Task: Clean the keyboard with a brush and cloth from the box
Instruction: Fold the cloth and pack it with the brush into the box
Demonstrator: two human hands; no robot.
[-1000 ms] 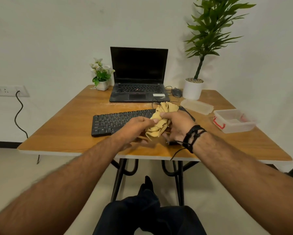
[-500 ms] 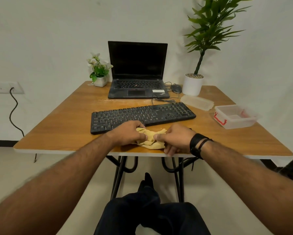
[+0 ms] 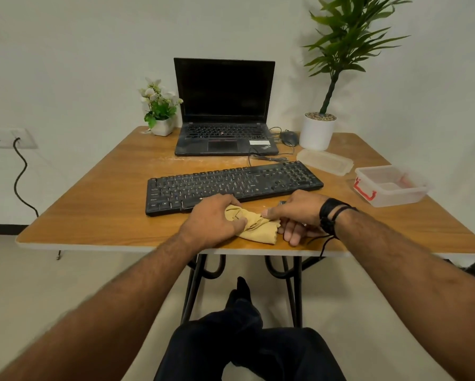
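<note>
From the head view, the yellow cloth (image 3: 255,225), held up over the keyboard (image 3: 232,185) a second ago, was down on the desk (image 3: 93,204) near its front edge, just before the keyboard. The left hand (image 3: 213,220) had its grip curled round one end, the right hand (image 3: 296,213) pinching the other. The open box (image 3: 390,185) sat well right, unchanged.

Just one head cam, wide-angle, looking forward and down over the table (image 3: 99,204), close above both forearms, wall behind.
</note>
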